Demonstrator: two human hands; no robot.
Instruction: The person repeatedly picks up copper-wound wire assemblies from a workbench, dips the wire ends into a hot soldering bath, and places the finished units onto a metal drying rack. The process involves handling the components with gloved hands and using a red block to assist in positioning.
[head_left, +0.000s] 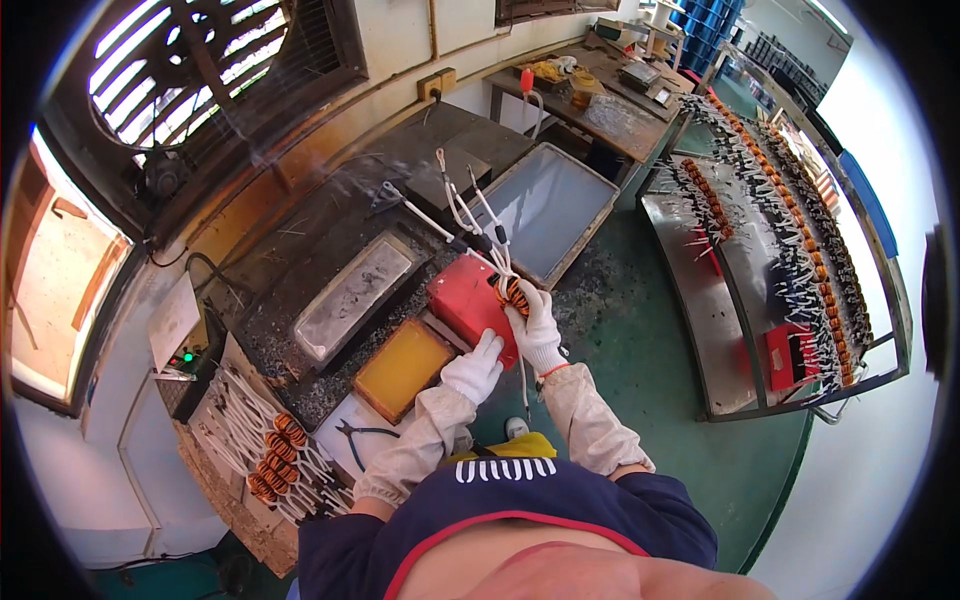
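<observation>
At the far left, a pile of wound coils (275, 455) with white leads lies on the bench, and pliers (355, 438) lie near it. Next comes a yellow tray (402, 368). The left hand (474, 368), in a white glove, rests with fingers together on the near edge of the red box (466, 298). The right hand (535, 328) is closed around an orange-and-black coil (512, 293), held just above the box's right corner. The coil's white leads (465, 210) run up and away from the person, toward the grey tray (548, 205). The right hand is the nearer one to the coil.
</observation>
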